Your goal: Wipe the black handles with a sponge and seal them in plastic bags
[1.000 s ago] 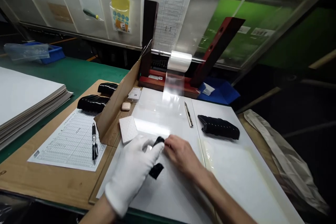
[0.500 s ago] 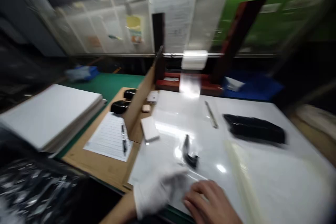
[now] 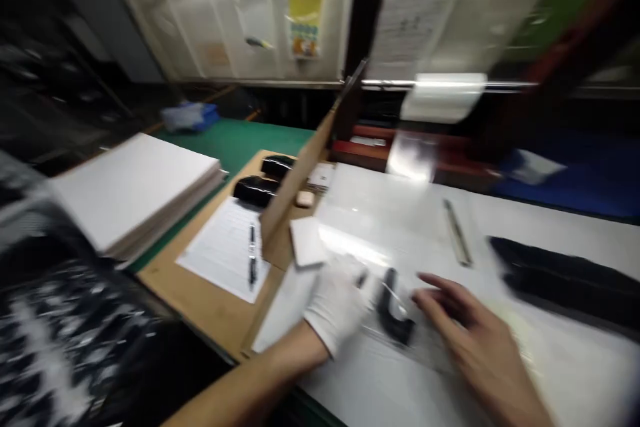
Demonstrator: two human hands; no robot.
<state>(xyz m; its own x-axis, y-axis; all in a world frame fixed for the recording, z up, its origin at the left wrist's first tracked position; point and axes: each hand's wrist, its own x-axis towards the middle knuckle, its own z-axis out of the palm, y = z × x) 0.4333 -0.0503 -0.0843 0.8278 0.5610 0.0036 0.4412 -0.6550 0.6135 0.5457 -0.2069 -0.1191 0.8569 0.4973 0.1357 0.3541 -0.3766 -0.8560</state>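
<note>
The green-topped bench (image 3: 260,137) carries a white board (image 3: 380,387), which forms the surface in front of me. To its left lies a stack of white sheets (image 3: 135,180). An upright cardboard divider (image 3: 300,173) stands between the white board and a printed sheet (image 3: 215,250). A long black part (image 3: 570,273) rests on the right side, and a roll of clear film (image 3: 443,97) is mounted on a rod at the rear. My right hand (image 3: 470,340), bare, is open, thumb and index finger apart. My left hand (image 3: 340,303), in a white glove, is blurred; I cannot tell whether it grips anything. The curved black piece (image 3: 395,310) lies on the white board between my hands. A white pad (image 3: 306,240) sits just beyond the glove; a slim knife (image 3: 457,233) lies beyond my right hand. A black pen (image 3: 253,257) lies on the printed sheet.
</note>
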